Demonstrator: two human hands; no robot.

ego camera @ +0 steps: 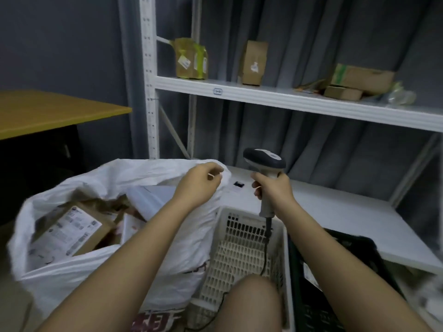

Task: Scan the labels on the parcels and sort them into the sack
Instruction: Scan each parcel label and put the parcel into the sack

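gripping the rim of the white sack (167, 255) at about 12 o'clock of its mouth, my left hand (199, 185) has its fingers curled in and pinching a fold of the plastic near the top edge. my right hand (273, 188) sits just to the 3 o'clock side of it, fingers wrapped tight round the handle of the barcode scanner (265, 164), whose dark head stands upright above the fist and faces toward 9 o'clock; its cable (267, 243) drops down toward 6 o'clock over the cream plastic basket (239, 250). the sack stands open at 8 o'clock of the view, and inside it i see a brown cardboard parcel (72, 233) lying tilted with its printed label facing up, plus a paler flat parcel (148, 200) toward 1 o'clock of it; other parcels in there are too blurred to tell apart. a black crate (335, 283) sits at 4 o'clock, just beside the basket. on the white shelf (263, 94) at 12 o'clock stand more cardboard boxes (191, 59), and a yellow tabletop (48, 113) lies at 10 o'clock.
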